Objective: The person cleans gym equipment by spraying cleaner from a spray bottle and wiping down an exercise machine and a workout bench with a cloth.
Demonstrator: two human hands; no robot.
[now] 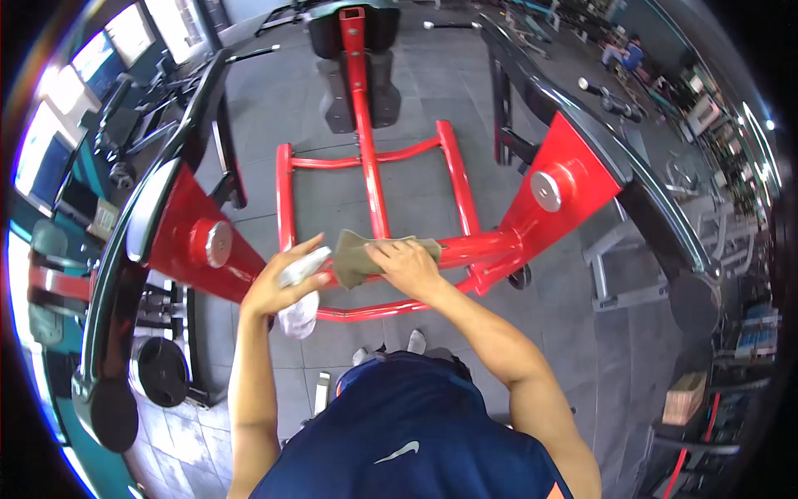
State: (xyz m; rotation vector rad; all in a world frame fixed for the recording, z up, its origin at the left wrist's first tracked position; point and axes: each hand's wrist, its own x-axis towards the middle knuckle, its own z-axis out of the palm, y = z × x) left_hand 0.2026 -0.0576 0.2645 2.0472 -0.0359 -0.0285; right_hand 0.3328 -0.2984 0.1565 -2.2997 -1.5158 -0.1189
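My right hand (409, 264) presses an olive-brown cloth (352, 259) onto the red crossbar (478, 248) of a gym machine. The cloth drapes over the bar, and its left end hangs loose. Just left of it, my left hand (270, 289) is closed around what looks like a white spray bottle (298, 318). The bottle's white top (306, 266) shows between thumb and fingers, and its pale body hangs below the hand. Red side plates (573, 179) with round silver caps rise at both ends of the crossbar.
Long black lever arms (665, 212) curve along both sides of the machine. A padded seat (378, 91) stands at the far end of the red base frame (285, 191). A person (628, 55) sits at the far right. A brown box (685, 397) is at the lower right.
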